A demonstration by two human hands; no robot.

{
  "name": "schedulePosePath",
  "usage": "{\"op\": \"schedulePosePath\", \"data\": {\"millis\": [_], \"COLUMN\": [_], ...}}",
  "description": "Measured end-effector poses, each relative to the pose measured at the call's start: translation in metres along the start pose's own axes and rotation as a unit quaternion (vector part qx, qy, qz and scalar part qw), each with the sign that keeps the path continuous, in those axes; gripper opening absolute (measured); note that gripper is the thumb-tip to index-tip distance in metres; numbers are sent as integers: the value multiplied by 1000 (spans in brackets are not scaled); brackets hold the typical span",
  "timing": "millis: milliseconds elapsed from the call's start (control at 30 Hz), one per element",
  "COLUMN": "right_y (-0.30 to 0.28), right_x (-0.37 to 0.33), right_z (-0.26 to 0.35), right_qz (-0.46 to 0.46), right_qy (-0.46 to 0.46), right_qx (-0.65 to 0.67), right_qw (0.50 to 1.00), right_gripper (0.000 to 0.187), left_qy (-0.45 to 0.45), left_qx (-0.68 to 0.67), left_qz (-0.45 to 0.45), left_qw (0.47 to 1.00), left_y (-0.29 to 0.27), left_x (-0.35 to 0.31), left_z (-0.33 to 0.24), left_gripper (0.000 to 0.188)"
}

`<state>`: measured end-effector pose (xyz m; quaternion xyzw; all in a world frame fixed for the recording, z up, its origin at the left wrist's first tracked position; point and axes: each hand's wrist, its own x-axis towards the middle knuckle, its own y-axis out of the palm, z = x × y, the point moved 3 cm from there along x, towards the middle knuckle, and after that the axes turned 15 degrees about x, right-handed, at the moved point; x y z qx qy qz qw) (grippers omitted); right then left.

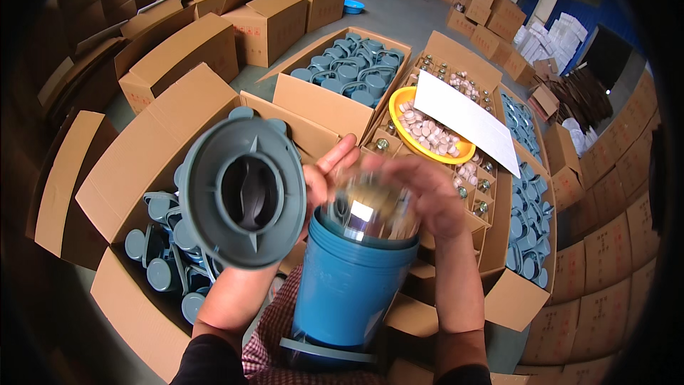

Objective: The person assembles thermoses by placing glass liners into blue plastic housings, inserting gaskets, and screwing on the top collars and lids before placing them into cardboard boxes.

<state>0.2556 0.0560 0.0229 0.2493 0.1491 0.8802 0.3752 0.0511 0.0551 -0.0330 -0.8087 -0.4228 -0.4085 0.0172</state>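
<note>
My left hand [327,170] holds a grey-teal plastic flask top [203,189], its hollow, ribbed underside showing, with a dark round opening in the middle. Two fingers stick out past its right side. Upright before my checked apron stands a blue cylindrical flask casing [349,289] with ridges around its upper part. A shiny silver glass liner [363,210] sits in its mouth, the rounded end standing above the rim. My right hand [431,192] is over the right side of the liner; motion blurs its fingers, so whether they grip or only touch cannot be told.
Open cartons of teal handled tops stand at the left [167,242], behind [342,71] and right [527,228]. A yellow basin [427,151] of small pale discs rests on a divided carton of liners, a white board [467,121] leaning over it. Stacked cartons [591,264] line the right.
</note>
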Motion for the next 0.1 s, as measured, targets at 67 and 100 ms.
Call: {"op": "schedulePosePath", "data": {"millis": [67,100], "right_y": [12,10], "right_x": [-4,-3], "right_z": [-12,-16], "right_qz": [119,144], "right_qy": [122,157], "right_qx": [-22,-114], "right_qw": [985,970], "right_gripper": [66,75], "left_qy": [-130,-187], "left_qx": [-91,-112], "left_qz": [-52,-108], "left_qw": [986,970], "left_y": [9,4], "left_x": [2,-1], "left_z": [-15,-9], "left_gripper": [43,64]}}
